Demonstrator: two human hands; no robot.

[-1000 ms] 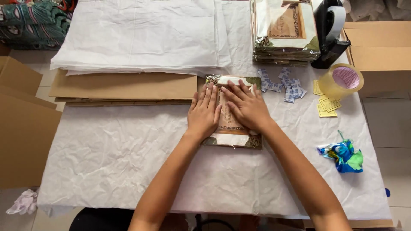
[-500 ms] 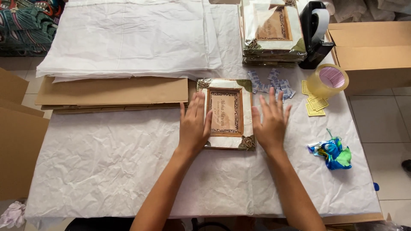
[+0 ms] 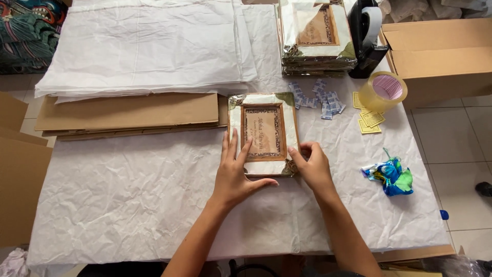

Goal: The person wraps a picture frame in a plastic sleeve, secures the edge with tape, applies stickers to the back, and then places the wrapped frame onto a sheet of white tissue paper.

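Note:
A flat rectangular packet (image 3: 264,131) with a brown framed panel and a shiny ornate border lies on the white crinkled paper (image 3: 128,205) covering the table. My left hand (image 3: 234,172) rests flat along the packet's lower left edge, thumb spread under its bottom edge. My right hand (image 3: 310,166) pinches the packet's lower right corner with curled fingers. The packet lies flat and nearly square to me.
A stack of similar packets (image 3: 315,36) sits at the back. Nearby lie small blue-white sachets (image 3: 318,98), yellow labels (image 3: 370,119), a clear tape roll (image 3: 383,91), a black tape dispenser (image 3: 368,36) and a crumpled blue-green scrap (image 3: 392,174). Cardboard sheets (image 3: 128,114), white paper sheets (image 3: 143,43) lie left; open box (image 3: 441,56) right.
Both hands slid off the top of the packet toward me. They now hold its lower edge and corner, and the brown panel is uncovered.

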